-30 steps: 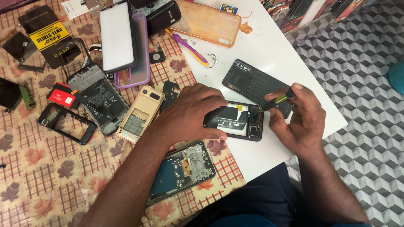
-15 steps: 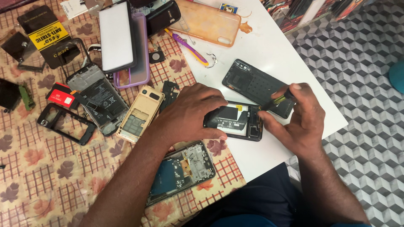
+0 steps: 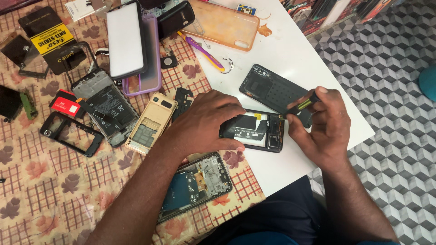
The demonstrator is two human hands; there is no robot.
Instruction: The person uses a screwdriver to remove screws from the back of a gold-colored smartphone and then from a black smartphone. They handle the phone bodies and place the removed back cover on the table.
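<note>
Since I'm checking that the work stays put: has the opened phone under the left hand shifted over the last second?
No. The opened phone stays just below the black back cover, pinned by the left hand.

Left hand point(image 3: 206, 120) covers left end of opened phone point(image 3: 256, 131); that part hidden. Screwdriver point(image 3: 302, 104) mostly buried in right hand point(image 3: 324, 124); tip not discernible. Black back cover point(image 3: 272, 93): near right corner behind right hand's fingers. Forearm hides left part of circuit-board frame point(image 3: 200, 183). Dark part point(image 3: 9, 102) cut by left edge. Small loose pieces near purple toothbrush point(image 3: 202, 50) too small to identify.
</note>
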